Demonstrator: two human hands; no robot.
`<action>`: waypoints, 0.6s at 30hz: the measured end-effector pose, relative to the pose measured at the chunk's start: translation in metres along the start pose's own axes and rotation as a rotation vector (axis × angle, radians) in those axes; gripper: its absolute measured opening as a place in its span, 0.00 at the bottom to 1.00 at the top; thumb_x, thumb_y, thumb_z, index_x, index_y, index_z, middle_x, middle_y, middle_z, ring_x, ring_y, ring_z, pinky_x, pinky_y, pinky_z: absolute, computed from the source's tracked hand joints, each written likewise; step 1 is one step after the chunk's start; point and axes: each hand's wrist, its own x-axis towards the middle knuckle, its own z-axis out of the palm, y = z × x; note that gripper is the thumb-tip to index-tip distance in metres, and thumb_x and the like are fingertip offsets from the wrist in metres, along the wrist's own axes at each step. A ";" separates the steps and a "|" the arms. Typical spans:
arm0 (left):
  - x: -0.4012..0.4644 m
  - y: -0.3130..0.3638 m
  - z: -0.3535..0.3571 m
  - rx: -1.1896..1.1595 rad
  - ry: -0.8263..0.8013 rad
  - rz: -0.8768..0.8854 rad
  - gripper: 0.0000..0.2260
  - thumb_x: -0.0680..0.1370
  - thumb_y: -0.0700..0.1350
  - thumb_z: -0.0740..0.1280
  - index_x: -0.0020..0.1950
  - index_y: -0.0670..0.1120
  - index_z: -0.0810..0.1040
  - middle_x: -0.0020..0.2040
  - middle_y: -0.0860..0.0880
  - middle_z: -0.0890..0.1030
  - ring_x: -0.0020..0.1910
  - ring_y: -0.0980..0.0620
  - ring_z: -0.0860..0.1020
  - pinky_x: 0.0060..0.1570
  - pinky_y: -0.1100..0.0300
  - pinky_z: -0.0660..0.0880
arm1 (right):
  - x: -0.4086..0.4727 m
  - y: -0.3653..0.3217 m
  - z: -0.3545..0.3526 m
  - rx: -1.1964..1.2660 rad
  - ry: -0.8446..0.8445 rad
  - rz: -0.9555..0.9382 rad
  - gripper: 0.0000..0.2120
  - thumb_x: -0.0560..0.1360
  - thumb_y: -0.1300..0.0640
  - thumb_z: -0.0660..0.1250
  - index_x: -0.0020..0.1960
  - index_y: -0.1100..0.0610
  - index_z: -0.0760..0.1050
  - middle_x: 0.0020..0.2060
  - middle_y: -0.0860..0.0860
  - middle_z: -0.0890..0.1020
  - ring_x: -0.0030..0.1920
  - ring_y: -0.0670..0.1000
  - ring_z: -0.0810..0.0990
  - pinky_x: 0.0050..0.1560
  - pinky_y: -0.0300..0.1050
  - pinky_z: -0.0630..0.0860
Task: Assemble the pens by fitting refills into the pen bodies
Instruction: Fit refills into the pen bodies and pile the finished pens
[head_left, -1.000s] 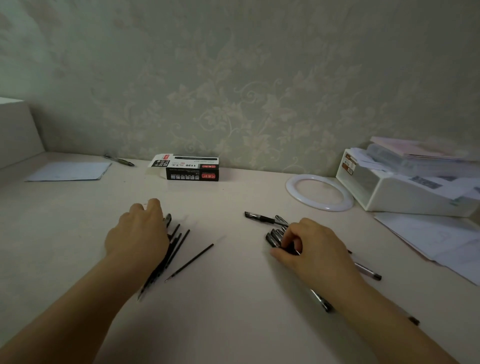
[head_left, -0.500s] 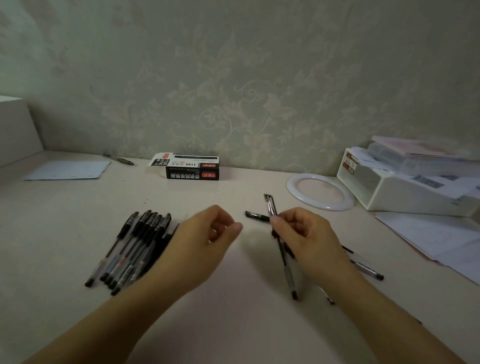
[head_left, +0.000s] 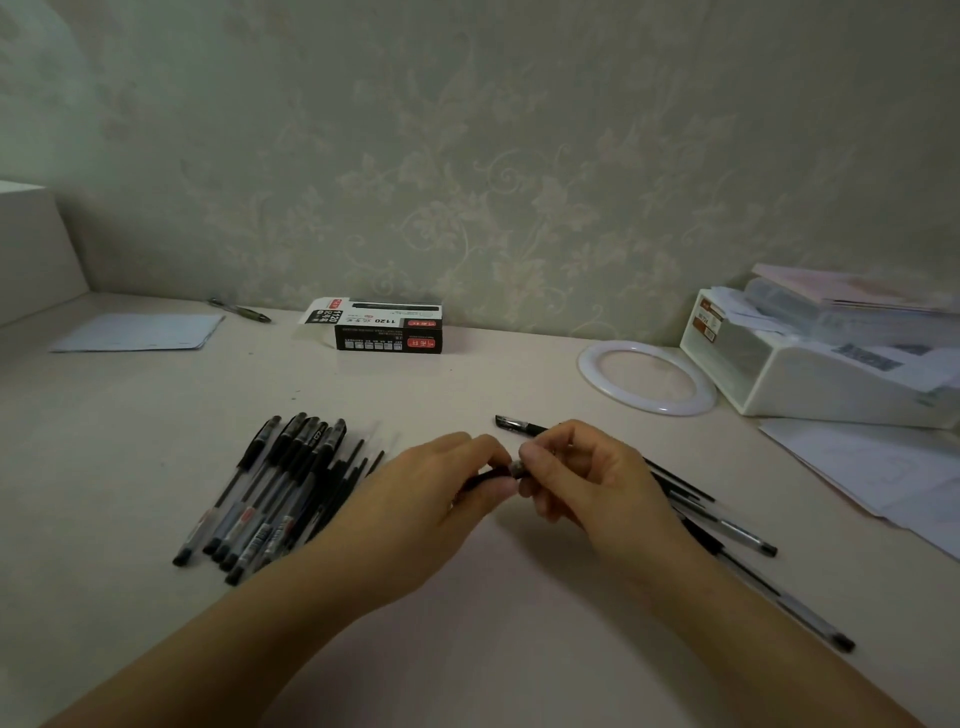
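Both hands meet mid-bench: left hand (head_left: 447, 499) and right hand (head_left: 582, 478), each grip pinching one pen (head_left: 511, 467); pen pile (head_left: 280, 488) lies left.

Over at the back of the pale desk (head_left: 156, 426), a black pen box (head_left: 387, 330) marked 1120 lies on its side against the floral wallpaper (head_left: 519, 156), white flap open to the left. Left of it, a lone dark pen (head_left: 240, 310) sits by the wall, and just beside that a flat sheet of paper (head_left: 137, 332). On the right, a white ring (head_left: 647, 376) lies flat, touching a white tray (head_left: 810, 379) stuffed with papers and a pink folder (head_left: 852, 288). Loose sheets (head_left: 878, 467) spread out below the tray.
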 end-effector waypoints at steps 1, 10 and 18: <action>-0.001 0.001 0.001 0.004 -0.015 0.005 0.07 0.81 0.54 0.56 0.52 0.56 0.73 0.43 0.57 0.76 0.42 0.59 0.74 0.41 0.60 0.73 | 0.000 0.000 0.001 -0.005 -0.004 -0.012 0.06 0.76 0.55 0.69 0.46 0.59 0.79 0.34 0.53 0.84 0.31 0.47 0.79 0.35 0.36 0.76; 0.002 0.000 -0.001 0.101 0.054 0.015 0.12 0.79 0.61 0.52 0.50 0.59 0.73 0.31 0.57 0.76 0.33 0.57 0.74 0.28 0.65 0.65 | -0.003 -0.001 0.005 -0.015 -0.005 -0.120 0.07 0.77 0.57 0.69 0.43 0.61 0.77 0.31 0.52 0.82 0.30 0.46 0.77 0.33 0.36 0.75; 0.002 -0.003 0.003 0.176 0.157 -0.076 0.14 0.77 0.65 0.46 0.53 0.58 0.63 0.33 0.56 0.73 0.31 0.60 0.72 0.27 0.65 0.61 | -0.001 0.003 0.003 -0.096 0.180 -0.186 0.04 0.74 0.58 0.72 0.45 0.53 0.77 0.38 0.50 0.83 0.38 0.48 0.82 0.43 0.39 0.80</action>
